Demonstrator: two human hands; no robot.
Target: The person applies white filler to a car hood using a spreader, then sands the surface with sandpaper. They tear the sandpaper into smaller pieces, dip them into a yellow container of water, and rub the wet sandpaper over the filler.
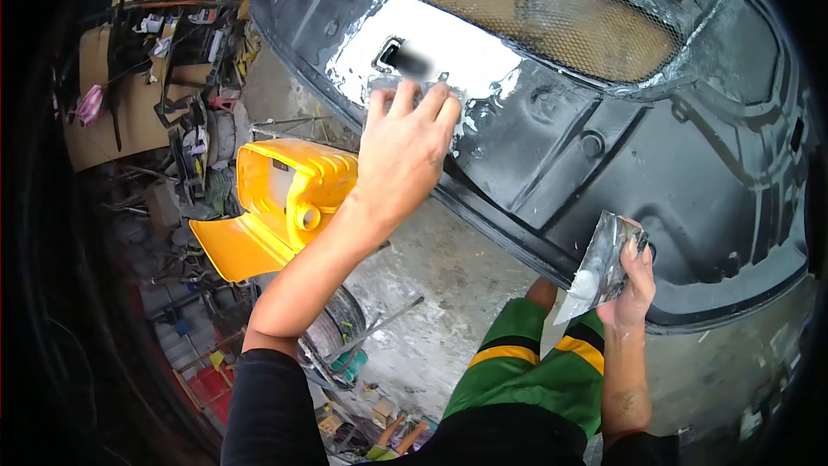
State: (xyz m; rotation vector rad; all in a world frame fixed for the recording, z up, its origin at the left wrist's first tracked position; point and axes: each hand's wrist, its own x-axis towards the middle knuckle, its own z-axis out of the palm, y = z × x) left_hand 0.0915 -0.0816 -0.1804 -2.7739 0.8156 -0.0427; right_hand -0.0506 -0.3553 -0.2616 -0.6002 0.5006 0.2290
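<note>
My left hand (407,142) grips a flat greyish putty spreader (379,85), fingers pressed along its top. The spreader lies against a patch of white putty (431,22) on a large black panel that looks like a car hood (552,142). Just above the fingers is a small dark opening (393,53) in the patch, partly blurred. At the panel's lower edge, my right hand (636,285) is closed round a thin, smeared mixing plate (604,250). A blob of white putty (586,284) sits on the plate's lower corner.
A cut-open yellow plastic jug (297,177) stands left of my left forearm. Mesh (535,4) fills an opening in the panel. Car parts, cardboard (121,116) and a tyre (341,319) clutter the left side. Bare limbs of another person (401,438) show at the bottom.
</note>
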